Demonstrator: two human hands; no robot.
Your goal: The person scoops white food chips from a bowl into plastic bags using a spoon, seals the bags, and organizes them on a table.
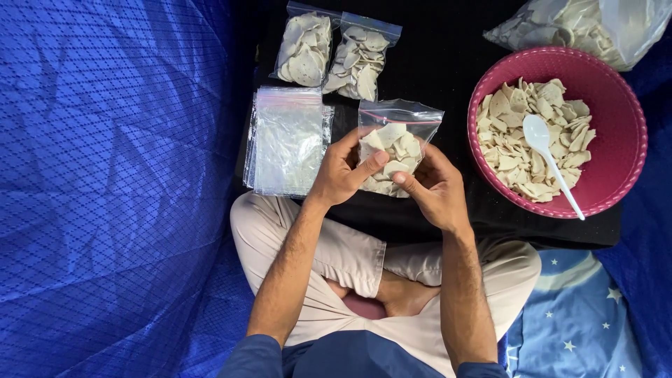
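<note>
A person sits cross-legged and looks down at both hands. The left hand (341,170) and the right hand (434,187) are close together, and both are closed on one small clear bag (393,143) with pale chips inside. The bag sits right between the two hands, standing up, with its top edge pointing away from the person. The left thumb lies across the front of the bag, and the right thumb presses on its lower edge. The left fingers curl around the bag's left side, and the right fingers are tucked behind its right side (you cannot see their tips).

Just beside the left hand lies a stack of empty clear bags (287,140), flat on the black worktop (434,63). Past that stack, farther from the person, two filled bags (336,56) lie side by side, touching each other.

Near the right hand sits a round pink bowl (623,133) with many pale chips in it. A white plastic spoon (549,157) rests on the chips, with its handle leaning out over the near rim. Behind the bowl lies a big clear sack of chips (595,24). A blue cloth (112,189) covers the floor on the left side.
</note>
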